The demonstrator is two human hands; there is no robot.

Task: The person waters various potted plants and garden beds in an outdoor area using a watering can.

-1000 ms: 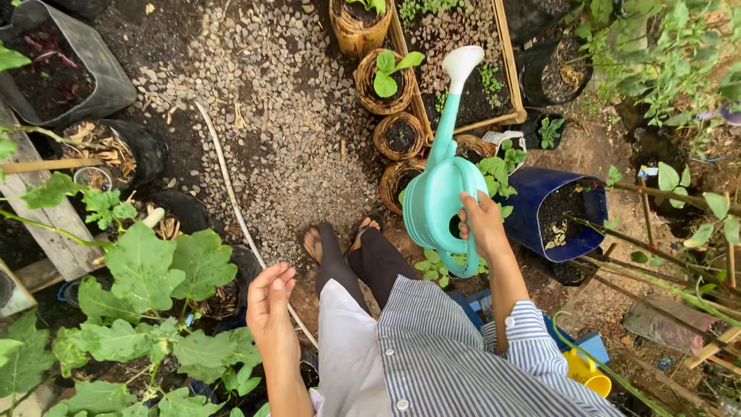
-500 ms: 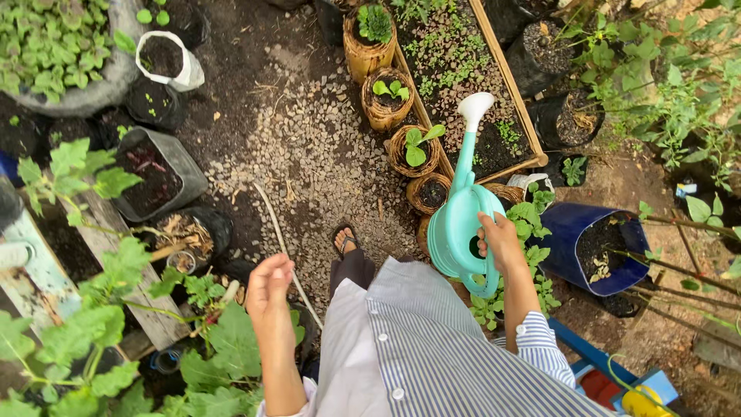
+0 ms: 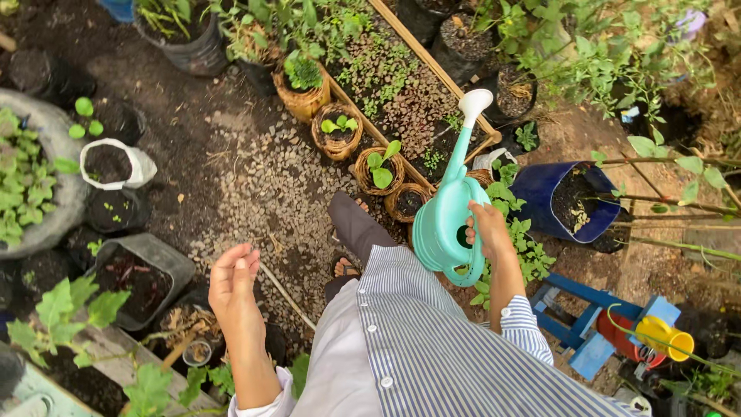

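Beside the woven pots [image 3: 382, 174], right hand [image 3: 486, 229] still grips watering can [image 3: 444, 220]; left hand [image 3: 231, 279] stays loose

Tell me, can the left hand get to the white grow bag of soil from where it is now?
Probably yes: the left hand is empty and raised, and only open gravel lies between it and the white grow bag.

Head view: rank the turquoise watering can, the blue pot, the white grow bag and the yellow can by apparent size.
1. turquoise watering can, held in the right hand, though it is nearer the camera
2. blue pot
3. white grow bag
4. yellow can, partly hidden
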